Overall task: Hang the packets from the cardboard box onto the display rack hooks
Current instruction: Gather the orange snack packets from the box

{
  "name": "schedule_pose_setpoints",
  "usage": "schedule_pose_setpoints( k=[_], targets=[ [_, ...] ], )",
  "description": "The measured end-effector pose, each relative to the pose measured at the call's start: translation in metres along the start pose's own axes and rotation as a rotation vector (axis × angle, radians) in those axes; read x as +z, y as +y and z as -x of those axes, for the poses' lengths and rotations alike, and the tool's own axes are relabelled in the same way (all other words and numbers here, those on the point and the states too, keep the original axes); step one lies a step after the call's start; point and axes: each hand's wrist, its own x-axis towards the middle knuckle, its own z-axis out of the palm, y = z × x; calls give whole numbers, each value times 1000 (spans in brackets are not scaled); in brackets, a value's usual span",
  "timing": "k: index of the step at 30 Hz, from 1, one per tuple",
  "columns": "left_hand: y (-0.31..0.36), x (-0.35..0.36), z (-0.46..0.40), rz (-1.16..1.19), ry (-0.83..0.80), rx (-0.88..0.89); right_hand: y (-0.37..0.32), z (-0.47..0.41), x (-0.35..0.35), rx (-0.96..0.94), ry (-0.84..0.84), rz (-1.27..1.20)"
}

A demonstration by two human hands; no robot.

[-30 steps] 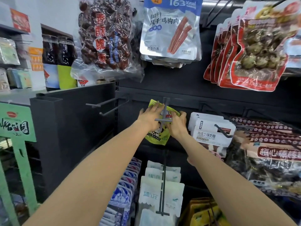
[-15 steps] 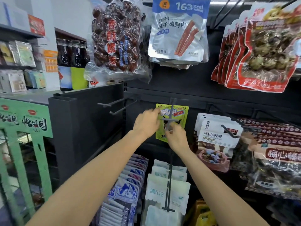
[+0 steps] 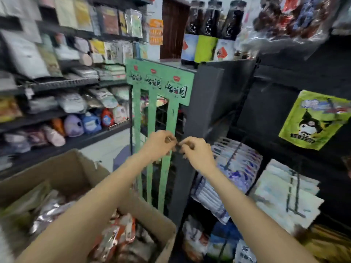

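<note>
The yellow-green packet (image 3: 313, 120) with a cartoon figure hangs on a black hook (image 3: 331, 106) of the dark display rack (image 3: 269, 103), at the right. Both my hands are away from it, in mid-air in front of the green stand. My left hand (image 3: 157, 145) and my right hand (image 3: 197, 154) are close together with fingers loosely curled and fingertips nearly meeting. I see nothing held in either. The cardboard box (image 3: 62, 166) stands open at the lower left, under my left forearm, with several foil and orange packets (image 3: 117, 236) inside.
A green wooden stand (image 3: 159, 82) rises beside the box, against the rack's dark side panel (image 3: 207, 95). White and blue packets (image 3: 233, 168) hang on lower hooks. Shelves of goods (image 3: 76, 103) fill the left wall. Bottles (image 3: 206, 31) stand on top of the rack.
My hands have let go of the yellow-green packet, which stays on its hook. They have drawn back and left, and my view has swung left and down to the box.
</note>
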Motion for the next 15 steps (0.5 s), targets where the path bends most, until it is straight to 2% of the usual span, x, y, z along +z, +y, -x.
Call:
schedule_pose_setpoints(
  k=[8,11,15],
  targets=[
    [-184,-66,97,-135,90,-390,-65,11,196,-10,-378,-59],
    [-240,-68,118,-175,156,-549,-73,12,255,-15,-501,9],
    [-299,-71,136,-375,188,-766,-65,9,331,29,-688,33]
  ],
)
